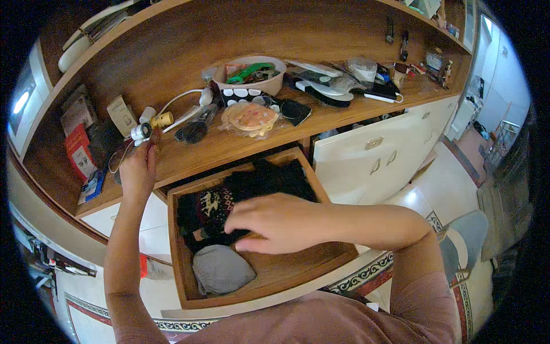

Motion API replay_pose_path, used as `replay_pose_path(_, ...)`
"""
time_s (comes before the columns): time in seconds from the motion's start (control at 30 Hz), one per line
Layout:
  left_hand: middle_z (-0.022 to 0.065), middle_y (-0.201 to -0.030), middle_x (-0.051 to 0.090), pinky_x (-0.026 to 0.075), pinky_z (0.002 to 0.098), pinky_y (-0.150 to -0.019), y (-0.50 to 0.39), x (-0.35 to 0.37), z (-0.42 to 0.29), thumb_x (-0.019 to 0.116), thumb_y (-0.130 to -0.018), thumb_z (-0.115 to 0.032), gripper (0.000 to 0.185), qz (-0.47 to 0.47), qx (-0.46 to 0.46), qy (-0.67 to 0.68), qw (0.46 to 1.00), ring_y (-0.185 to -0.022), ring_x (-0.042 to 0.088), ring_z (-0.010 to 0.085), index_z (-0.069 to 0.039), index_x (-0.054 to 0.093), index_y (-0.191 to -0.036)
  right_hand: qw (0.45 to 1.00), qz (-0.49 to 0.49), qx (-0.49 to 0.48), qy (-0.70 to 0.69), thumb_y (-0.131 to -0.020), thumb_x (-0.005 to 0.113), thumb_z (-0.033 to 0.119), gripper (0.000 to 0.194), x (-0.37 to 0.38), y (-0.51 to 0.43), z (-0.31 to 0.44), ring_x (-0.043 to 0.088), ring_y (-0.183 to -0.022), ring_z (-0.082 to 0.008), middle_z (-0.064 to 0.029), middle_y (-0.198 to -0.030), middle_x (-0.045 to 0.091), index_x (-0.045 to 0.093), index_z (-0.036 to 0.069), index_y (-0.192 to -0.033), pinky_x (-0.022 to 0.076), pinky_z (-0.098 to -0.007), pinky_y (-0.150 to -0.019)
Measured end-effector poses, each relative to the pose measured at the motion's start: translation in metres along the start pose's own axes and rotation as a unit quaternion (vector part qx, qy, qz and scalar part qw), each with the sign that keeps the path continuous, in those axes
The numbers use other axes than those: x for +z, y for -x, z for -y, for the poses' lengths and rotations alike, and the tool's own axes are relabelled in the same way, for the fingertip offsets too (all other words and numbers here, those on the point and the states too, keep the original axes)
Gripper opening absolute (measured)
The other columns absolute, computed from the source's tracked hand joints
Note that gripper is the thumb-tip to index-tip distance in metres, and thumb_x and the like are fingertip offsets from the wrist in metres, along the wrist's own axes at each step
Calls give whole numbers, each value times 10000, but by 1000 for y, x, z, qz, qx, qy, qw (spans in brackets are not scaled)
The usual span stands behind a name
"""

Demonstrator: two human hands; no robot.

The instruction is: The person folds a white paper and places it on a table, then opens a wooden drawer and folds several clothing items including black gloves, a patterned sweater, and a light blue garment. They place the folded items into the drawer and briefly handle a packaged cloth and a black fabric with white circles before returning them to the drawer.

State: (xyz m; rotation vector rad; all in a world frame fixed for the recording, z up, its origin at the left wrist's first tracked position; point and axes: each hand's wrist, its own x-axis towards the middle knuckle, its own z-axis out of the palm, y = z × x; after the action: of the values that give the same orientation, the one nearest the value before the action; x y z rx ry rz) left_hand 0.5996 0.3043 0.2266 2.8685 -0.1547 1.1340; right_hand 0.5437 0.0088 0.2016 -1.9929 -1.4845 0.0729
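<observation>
My left hand reaches onto the wooden shelf at the left, with its fingertips by a small white-and-black cylinder and a yellow cylinder. Whether the fingers grip anything is hard to make out. A pulled-out wooden drawer lies before me. Over it hovers my right hand, fingers curved, thumb apart, nothing visible between them. Dark knitted fabric with a pale pattern fills the drawer's back left, next to black cloth. A folded grey cloth item rests in the front left corner.
On the shelf stand a pink basin of small items, a plastic-wrapped yellowish item, a black brush-like item and a white cable. Boxes line the left end. White cabinet doors are at the right.
</observation>
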Motion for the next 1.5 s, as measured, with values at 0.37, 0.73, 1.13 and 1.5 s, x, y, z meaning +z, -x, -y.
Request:
replay_pose_path(0.37,38,-745,622,494,258,-612,26,7,-260,570,-903,-266,299,368,-144,634,664,-689,567,81,28,620,-881,952,-301,51,33,-717,733,172,745,-48,120,-62,454,-1146,-372,-193,-1252,401,360,95,-1358,399,-412,-958)
replay_pose_path(0.73,197,-872,645,484,406,-784,-49,70,-172,606,-808,-238,319,52,-86,108,989,-877,614,376,-4,612,-1024,799,-504,250,-214,-758,639,81,498,-88,266,-144,537,-874,-137,-71,-1095,537,445,82,-1217,462,-260,-695)
replay_pose_path(1.13,80,-1052,631,507,328,-850,-13,-1,-122,540,-903,-146,259,79,-272,720,634,-961,614,185,-6,537,-1121,760,-573,267,-154,-884,563,237,352,-150,319,-169,545,-859,-113,-47,-1206,565,516,77,-1193,422,-238,-712)
replay_pose_path(1.5,88,-1052,623,493,279,-818,25,-27,-155,538,-869,-100,296,38,-328,627,705,-925,612,171,10,540,-1144,671,-663,262,203,-795,702,231,380,-256,365,-253,567,-930,-160,-81,-980,612,594,34,-1101,453,-287,-807)
